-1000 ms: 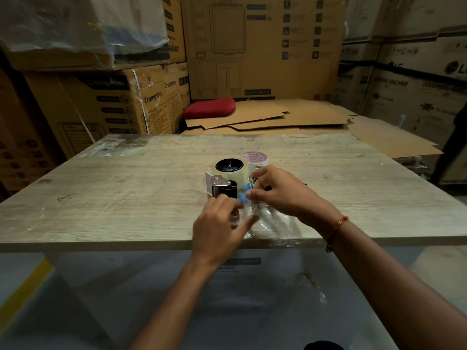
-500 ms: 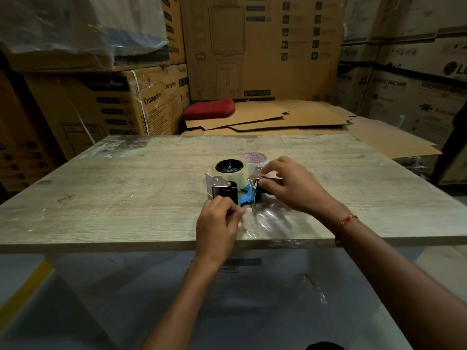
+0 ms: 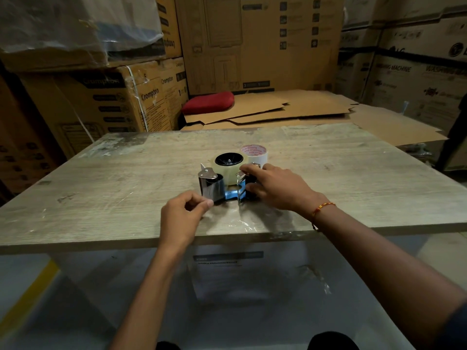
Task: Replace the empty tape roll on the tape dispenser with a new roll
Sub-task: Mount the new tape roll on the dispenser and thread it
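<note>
**Both hands on the dispenser**

The surface [image 3: 106, 178] carries the dispenser [image 3: 222, 184] near your edge, a clear roll [image 3: 228, 168] seated on its hub. Your right hand [image 3: 275, 186] grasps its handle end. Your left hand [image 3: 183, 215] pinches the tape end at the metal blade guard. The core [image 3: 254, 154] stands just behind, touching neither hand.

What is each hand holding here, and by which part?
The right hand grips the tape dispenser by its handle end. The left hand pinches something at the roller end, probably the clear tape's free end; the tape itself is too faint to confirm.
</note>
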The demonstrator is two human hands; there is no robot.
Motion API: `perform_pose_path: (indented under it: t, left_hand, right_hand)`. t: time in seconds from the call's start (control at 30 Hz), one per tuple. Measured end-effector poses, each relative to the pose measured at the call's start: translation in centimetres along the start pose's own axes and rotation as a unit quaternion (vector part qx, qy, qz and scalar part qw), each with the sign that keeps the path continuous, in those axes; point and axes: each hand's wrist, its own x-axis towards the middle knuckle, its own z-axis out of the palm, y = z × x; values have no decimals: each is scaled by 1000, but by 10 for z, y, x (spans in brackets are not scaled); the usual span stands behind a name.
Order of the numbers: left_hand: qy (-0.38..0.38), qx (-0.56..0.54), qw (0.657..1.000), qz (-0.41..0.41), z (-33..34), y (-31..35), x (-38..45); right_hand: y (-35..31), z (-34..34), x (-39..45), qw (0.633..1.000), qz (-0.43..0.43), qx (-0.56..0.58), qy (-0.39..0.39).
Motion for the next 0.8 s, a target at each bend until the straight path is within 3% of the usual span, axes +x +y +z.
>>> perform_pose_path:
  t: [0.2,0.3,0.47,0.8]
  left_hand:
    - [-97,110,989,18,-11,-8,2]
    - [-136,108,985,13,-17,-5,3]
    - [-43,147,988,15,-3,7,-6]
    - [-22,105,994,0,-2,7,-1]
  right_hand:
    - [-3,6,0,1000,3,4,16]
    - [-2,7,1,1000,4,4,17]
    - [-2,9,1,1000,5,-1,26]
    - [-1,1,1,999,8,46,-7]
